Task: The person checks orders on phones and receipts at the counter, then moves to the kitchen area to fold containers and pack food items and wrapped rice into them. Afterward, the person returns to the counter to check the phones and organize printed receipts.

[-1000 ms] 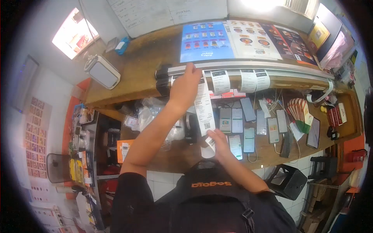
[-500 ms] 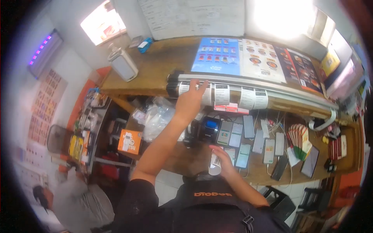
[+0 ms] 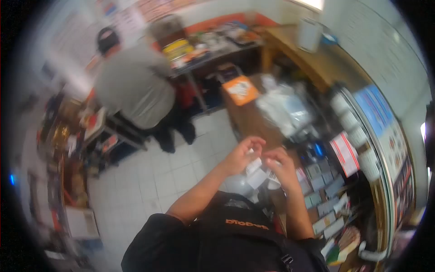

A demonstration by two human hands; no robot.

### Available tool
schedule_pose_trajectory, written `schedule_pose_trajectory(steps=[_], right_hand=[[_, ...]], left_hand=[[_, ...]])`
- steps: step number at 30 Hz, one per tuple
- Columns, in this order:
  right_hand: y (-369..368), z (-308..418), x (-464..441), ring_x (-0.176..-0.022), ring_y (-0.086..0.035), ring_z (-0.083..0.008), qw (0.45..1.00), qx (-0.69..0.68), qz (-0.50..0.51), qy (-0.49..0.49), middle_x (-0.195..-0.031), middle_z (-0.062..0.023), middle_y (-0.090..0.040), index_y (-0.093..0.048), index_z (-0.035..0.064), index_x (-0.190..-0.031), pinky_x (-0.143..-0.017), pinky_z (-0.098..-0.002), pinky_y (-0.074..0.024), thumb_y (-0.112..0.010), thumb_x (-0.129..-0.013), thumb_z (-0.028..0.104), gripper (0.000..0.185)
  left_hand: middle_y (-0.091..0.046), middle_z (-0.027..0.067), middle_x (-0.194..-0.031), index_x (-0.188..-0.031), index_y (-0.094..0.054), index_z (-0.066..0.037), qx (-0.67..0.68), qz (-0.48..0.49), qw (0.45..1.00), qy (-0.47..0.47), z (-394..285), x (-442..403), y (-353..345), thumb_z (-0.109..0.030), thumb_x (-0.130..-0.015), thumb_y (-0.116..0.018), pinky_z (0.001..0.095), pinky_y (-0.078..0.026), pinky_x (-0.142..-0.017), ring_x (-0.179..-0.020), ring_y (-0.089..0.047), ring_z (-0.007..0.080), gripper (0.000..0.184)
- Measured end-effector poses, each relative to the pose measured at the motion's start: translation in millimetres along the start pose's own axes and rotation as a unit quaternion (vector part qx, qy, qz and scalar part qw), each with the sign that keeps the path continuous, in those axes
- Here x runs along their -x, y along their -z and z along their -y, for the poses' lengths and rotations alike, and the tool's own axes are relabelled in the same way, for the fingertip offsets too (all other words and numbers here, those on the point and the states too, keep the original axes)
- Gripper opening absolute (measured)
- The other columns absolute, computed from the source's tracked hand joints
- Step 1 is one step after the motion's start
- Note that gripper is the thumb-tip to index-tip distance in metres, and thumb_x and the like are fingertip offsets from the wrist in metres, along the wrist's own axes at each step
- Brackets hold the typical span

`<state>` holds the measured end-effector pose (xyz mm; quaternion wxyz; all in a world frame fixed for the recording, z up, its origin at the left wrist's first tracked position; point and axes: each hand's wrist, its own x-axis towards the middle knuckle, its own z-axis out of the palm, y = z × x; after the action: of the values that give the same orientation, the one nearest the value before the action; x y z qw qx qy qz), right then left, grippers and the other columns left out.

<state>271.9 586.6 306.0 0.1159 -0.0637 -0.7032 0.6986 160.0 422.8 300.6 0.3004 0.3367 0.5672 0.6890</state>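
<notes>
My left hand (image 3: 244, 156) and my right hand (image 3: 282, 168) are close together in front of my chest, fingers curled inward. Between and below them hang printed white paper receipts (image 3: 257, 178), blurred by motion. My left hand is closed at the top of one slip, and my right hand is closed on the paper at its side. Exactly where the fingertips pinch is hard to see. Farther right, more paper receipts (image 3: 369, 164) hang along a metal rail (image 3: 378, 170) at the shelf edge.
Several phones (image 3: 324, 225) lie on the desk to the right, near clear plastic bags (image 3: 283, 109) and an orange box (image 3: 240, 90). A person in a grey shirt (image 3: 133, 84) stands at the left, back turned. White floor tiles (image 3: 136, 195) lie between.
My view has swung left towards the person in grey. My left hand has come away from the receipts on the rail and now meets my right hand at the slips before my chest.
</notes>
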Motion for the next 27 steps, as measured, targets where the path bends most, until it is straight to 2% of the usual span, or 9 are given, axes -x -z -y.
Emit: schedule_pose_trajectory(steps=[2, 6, 8, 11, 13, 17, 22, 26, 27], right_hand=[[-52.8, -15.8, -16.2, -0.092, -0.055, -0.0144, 0.989, 0.033, 0.146, -0.002, -0.091, -0.0052, -0.057, -0.068, 0.0016, -0.088, -0.081, -0.0279, -0.0428, -0.074, -0.078, 0.016, 0.019], [-204.4, -45.3, -17.1, -0.083, -0.058, -0.0141, 0.961, 0.062, 0.268, -0.011, -0.091, -0.0062, -0.063, -0.067, 0.0005, -0.089, -0.075, -0.0295, -0.0466, -0.075, -0.078, 0.014, 0.019], [-287.9, -51.0, -12.9, -0.082, -0.057, -0.0126, 0.943, 0.072, 0.324, -0.041, -0.090, -0.0050, -0.063, -0.067, 0.0004, -0.088, -0.072, -0.0280, -0.0462, -0.073, -0.077, 0.012, 0.017], [-422.1, -55.7, 4.9, -0.081, -0.056, -0.0117, 0.921, 0.057, 0.377, -0.078, -0.088, -0.0039, -0.061, -0.067, -0.0003, -0.084, -0.069, -0.0268, -0.0445, -0.073, -0.076, 0.011, 0.015], [-496.1, -54.5, 24.3, -0.082, -0.056, -0.0125, 0.905, 0.024, 0.414, -0.099, -0.088, -0.0041, -0.061, -0.066, -0.0013, -0.082, -0.070, -0.0263, -0.0442, -0.072, -0.077, 0.010, 0.014], [-616.6, -56.2, 35.0, -0.081, -0.057, -0.0124, 0.897, 0.031, 0.440, -0.018, -0.085, -0.0025, -0.061, -0.067, 0.0010, -0.085, -0.074, -0.0271, -0.0455, -0.071, -0.081, 0.005, 0.007], [-736.0, -78.0, 13.1, -0.087, -0.057, -0.0144, 0.917, -0.073, 0.389, -0.059, -0.090, -0.0039, -0.061, -0.066, 0.0007, -0.081, -0.081, -0.0275, -0.0440, -0.070, -0.079, 0.001, 0.004], [-834.2, -104.2, -30.2, -0.088, -0.057, -0.0145, 0.913, -0.102, 0.386, -0.085, -0.090, -0.0035, -0.058, -0.065, 0.0015, -0.077, -0.081, -0.0265, -0.0431, -0.067, -0.078, -0.002, 0.004], [-862.4, -113.2, -42.1, -0.087, -0.056, -0.0142, 0.909, -0.097, 0.395, -0.091, -0.090, -0.0032, -0.058, -0.065, 0.0017, -0.077, -0.081, -0.0259, -0.0429, -0.066, -0.079, -0.002, 0.004]], left_hand=[[-0.052, -0.0006, -0.100, -0.127, -0.049, -0.007, -0.043, -0.071, 0.996, -0.018, 1.3, 57.9, 33.3, -0.013, -0.093, -0.058, 0.0239, -0.041, -0.088, -0.096, -0.049, 0.0080, 0.036], [-0.054, 0.0000, -0.106, -0.126, -0.049, -0.007, -0.121, -0.235, 0.963, -0.046, -7.3, 187.7, 99.0, -0.015, -0.092, -0.061, 0.0276, -0.042, -0.093, -0.103, -0.051, 0.0101, 0.037], [-0.057, 0.0070, -0.116, -0.127, -0.048, -0.005, 0.025, -0.301, 0.951, 0.069, -10.6, 266.0, 142.8, -0.023, -0.090, -0.066, 0.0301, -0.042, -0.094, -0.107, -0.052, 0.0150, 0.045], [-0.058, 0.0094, -0.120, -0.129, -0.049, -0.004, -0.109, -0.375, 0.917, 0.079, -0.9, 399.3, 218.0, -0.025, -0.086, -0.069, 0.0322, -0.042, -0.095, -0.108, -0.055, 0.0176, 0.052], [-0.061, 0.0098, -0.117, -0.126, -0.054, -0.002, -0.154, -0.349, 0.908, 0.172, -23.5, 483.4, 251.9, -0.026, -0.083, -0.070, 0.0325, -0.042, -0.094, -0.106, -0.057, 0.0183, 0.052], [-0.065, 0.0074, -0.104, -0.116, -0.061, -0.002, -0.050, -0.377, 0.903, 0.199, -34.8, 593.2, 307.4, -0.027, -0.080, -0.071, 0.0293, -0.045, -0.082, -0.094, -0.059, 0.0159, 0.045], [-0.065, 0.0029, -0.088, -0.105, -0.067, -0.004, 0.055, -0.555, 0.820, 0.131, -54.4, 650.0, 409.6, -0.024, -0.082, -0.071, 0.0244, -0.037, -0.059, -0.073, -0.053, 0.0095, 0.031], [-0.065, 0.0038, -0.089, -0.105, -0.067, -0.003, 0.062, -0.616, 0.779, 0.096, -53.4, 674.9, 526.3, -0.018, -0.085, -0.068, 0.0247, -0.042, -0.063, -0.076, -0.056, 0.0102, 0.025], [-0.066, 0.0043, -0.089, -0.105, -0.066, -0.002, 0.044, -0.634, 0.772, 0.028, -57.1, 679.2, 557.8, -0.016, -0.087, -0.067, 0.0248, -0.044, -0.065, -0.078, -0.057, 0.0105, 0.023]])
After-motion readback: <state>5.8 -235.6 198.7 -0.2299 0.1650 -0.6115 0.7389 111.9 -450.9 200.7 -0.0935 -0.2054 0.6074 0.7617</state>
